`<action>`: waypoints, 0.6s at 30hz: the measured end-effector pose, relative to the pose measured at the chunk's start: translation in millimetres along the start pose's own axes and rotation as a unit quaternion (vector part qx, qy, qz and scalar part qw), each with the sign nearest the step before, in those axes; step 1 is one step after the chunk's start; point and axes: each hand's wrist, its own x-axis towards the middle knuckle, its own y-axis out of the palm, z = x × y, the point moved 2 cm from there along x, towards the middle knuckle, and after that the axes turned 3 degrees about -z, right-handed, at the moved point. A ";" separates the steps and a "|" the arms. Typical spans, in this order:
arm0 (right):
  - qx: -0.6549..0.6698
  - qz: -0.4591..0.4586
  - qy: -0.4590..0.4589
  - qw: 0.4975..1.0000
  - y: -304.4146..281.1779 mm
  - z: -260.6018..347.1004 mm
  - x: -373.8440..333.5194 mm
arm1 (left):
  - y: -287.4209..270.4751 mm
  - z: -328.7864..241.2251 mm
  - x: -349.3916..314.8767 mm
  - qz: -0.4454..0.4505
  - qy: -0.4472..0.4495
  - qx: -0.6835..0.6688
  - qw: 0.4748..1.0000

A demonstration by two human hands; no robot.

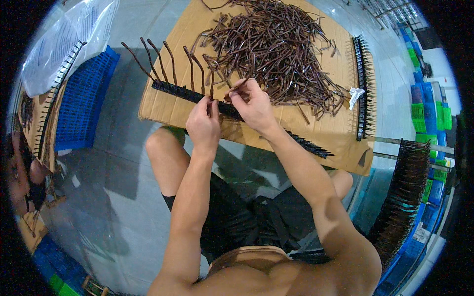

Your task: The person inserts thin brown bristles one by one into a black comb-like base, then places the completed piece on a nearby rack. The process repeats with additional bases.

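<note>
A long black strip with a row of spikes [177,91] lies slantwise across the near part of a cardboard sheet. Several thin, bent brown sticks [171,61] stand up from its left part. My left hand [203,123] is closed at the strip, its fingertips pinching the lower end of one brown stick [212,84]. Just to the right, my right hand [254,106] is closed too, thumb and fingers pinching another brown stick over the strip. Beyond both hands lies a large tangled pile of brown sticks [271,44]. My forearms hide part of the strip.
The cardboard [158,106] sits in front of my knees. At its right edge lies another spiked black strip [362,89] beside a crumpled white scrap [354,97]. A strip full of brown sticks [402,192] hangs at the right. On the left is a blue crate [81,103].
</note>
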 end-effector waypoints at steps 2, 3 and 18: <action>0.008 0.002 -0.003 1.000 -1.2 -0.9 0.0 | -5.3 -7.3 -6.2 0.027 -0.036 -0.015 0.999; 0.011 0.006 -0.004 1.000 -1.5 -1.5 -0.3 | -5.9 -9.9 -8.3 0.040 -0.055 -0.023 0.997; -0.178 0.170 -0.042 0.968 -6.6 29.1 14.4 | 10.6 -1.2 -7.8 0.116 -0.027 0.020 0.993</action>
